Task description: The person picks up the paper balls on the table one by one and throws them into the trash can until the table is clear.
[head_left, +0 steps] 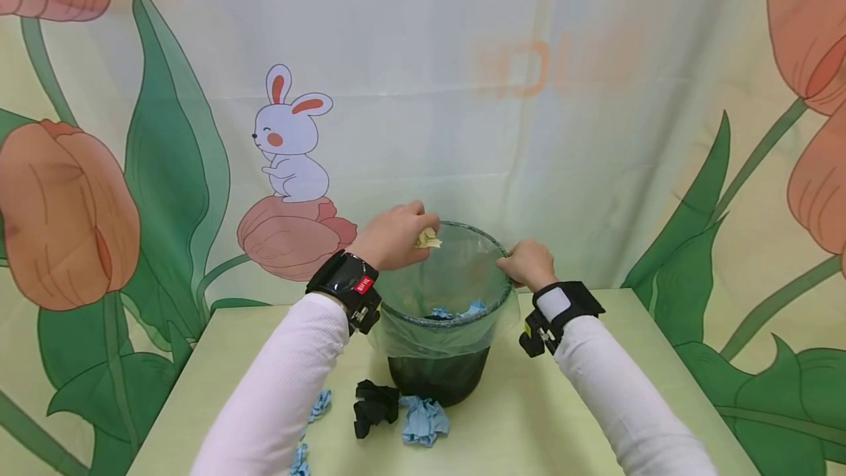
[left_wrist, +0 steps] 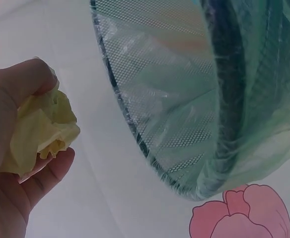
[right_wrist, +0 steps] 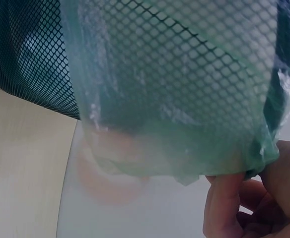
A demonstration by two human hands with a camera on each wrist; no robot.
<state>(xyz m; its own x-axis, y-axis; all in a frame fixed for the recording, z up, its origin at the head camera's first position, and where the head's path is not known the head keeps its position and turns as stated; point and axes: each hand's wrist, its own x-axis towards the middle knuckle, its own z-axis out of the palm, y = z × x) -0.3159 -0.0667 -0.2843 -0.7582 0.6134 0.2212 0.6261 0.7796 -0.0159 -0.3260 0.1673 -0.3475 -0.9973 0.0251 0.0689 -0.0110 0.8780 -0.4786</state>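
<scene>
A dark mesh wastebasket stands on the table, lined with a thin green plastic bag folded over its rim. Above the rim's left side, my left hand holds a crumpled ball of yellow paper between thumb and fingers, apart from the basket in the left wrist view. With curled fingers, my right hand grips the rim and bag edge at the right; the right wrist view shows the bag pinched there. Blue crumpled paper lies inside the basket.
In front of the basket lie a black crumpled paper and a blue crumpled paper. More blue scraps sit by the left forearm, partly hidden. A printed curtain hangs behind the pale table.
</scene>
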